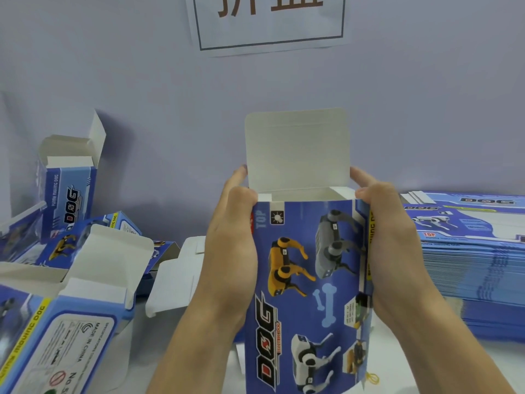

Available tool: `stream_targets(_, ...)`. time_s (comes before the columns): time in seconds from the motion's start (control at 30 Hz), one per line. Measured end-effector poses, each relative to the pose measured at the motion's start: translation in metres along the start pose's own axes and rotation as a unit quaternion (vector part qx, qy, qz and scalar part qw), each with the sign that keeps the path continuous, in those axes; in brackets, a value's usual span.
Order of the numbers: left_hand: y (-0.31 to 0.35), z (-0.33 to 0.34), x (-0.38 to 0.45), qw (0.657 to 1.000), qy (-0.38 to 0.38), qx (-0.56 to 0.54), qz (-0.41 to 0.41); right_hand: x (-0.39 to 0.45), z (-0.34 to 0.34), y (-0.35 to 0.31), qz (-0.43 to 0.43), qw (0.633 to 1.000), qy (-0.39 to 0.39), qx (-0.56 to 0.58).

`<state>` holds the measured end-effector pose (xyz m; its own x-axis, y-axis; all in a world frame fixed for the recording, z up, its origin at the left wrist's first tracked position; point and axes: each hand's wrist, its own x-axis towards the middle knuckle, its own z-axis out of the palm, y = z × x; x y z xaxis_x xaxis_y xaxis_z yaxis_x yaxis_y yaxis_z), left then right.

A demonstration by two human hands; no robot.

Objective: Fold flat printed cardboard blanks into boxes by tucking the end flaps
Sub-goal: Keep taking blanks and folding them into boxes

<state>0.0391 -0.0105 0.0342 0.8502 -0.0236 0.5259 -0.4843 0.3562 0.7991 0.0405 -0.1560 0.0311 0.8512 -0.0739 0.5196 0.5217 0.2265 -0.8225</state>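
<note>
Blue printed cardboard is what both hands are wrapped around here: the left hand (231,237) grips the left side of the blue printed cardboard box with the robot dogs on it (309,280), thumb hooked over the top corner and fingers curled behind, while the right hand (393,237) mirrors it on the right edge. So both are clamped on the box, held upright in the air above the white table (403,368), in front of the person.

The box already looks squared up into a tube. The plain white top lid flap (297,150) stands straight up at the back, untucked, and a small white side flap (343,191) pokes up by the right thumb. The bottom end is out of view, so no telling whether it's closed.

Judging from that, the step in hand is closing the top. Doing it well probably means pushing the two little side flaps in first with the thumbs, then bending the lid forward along its crease and sliding its tongue inside the front wall. Squeezing the sides too hard would likely bow the panel and make the tongue jam.

Further out, a stack of flat blue cardboard blanks (468,260) waits on the right, and a heap of folded blue boxes with open white flaps (85,251) sits left.
</note>
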Motion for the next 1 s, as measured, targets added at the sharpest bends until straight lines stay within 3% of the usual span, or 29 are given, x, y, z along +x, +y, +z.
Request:
stream_targets(0.2, 0.002, -0.001, 0.001, 0.999, 0.032, 0.012, 0.027, 0.001, 0.003, -0.001, -0.018, 0.998, 0.036, -0.038)
stream_targets(0.3, 0.0, -0.002, 0.0, 0.997, 0.05, 0.014, 0.049, 0.0, 0.001, 0.004, -0.072, 0.997, 0.004, 0.018)
stream_targets(0.4, -0.002, -0.005, 0.0, 0.996, 0.079, 0.003, 0.041, -0.003, -0.002, 0.006, -0.047, 0.996, 0.019, 0.077)
stream_targets(0.57, 0.0, -0.003, 0.001, 0.995, 0.077, 0.035, 0.045, -0.007, -0.001, 0.008, -0.035, 0.996, 0.045, 0.07)
stream_targets(0.63, 0.002, 0.0, 0.001, 0.996, 0.072, 0.024, 0.048, -0.002, 0.0, 0.005, -0.043, 0.996, 0.021, 0.076)
stream_targets(0.73, 0.003, -0.001, 0.001, 0.995, 0.078, 0.034, 0.048, 0.006, -0.006, -0.001, -0.058, 0.996, -0.062, -0.026)
stream_targets(0.8, 0.006, -0.005, 0.002, 0.996, 0.082, 0.014, 0.026, 0.005, -0.012, -0.003, -0.026, 0.993, -0.105, -0.042)
stream_targets(1.0, 0.015, -0.014, -0.002, 0.995, -0.042, -0.049, -0.076, 0.0, -0.017, -0.018, -0.007, 0.996, -0.019, -0.084)
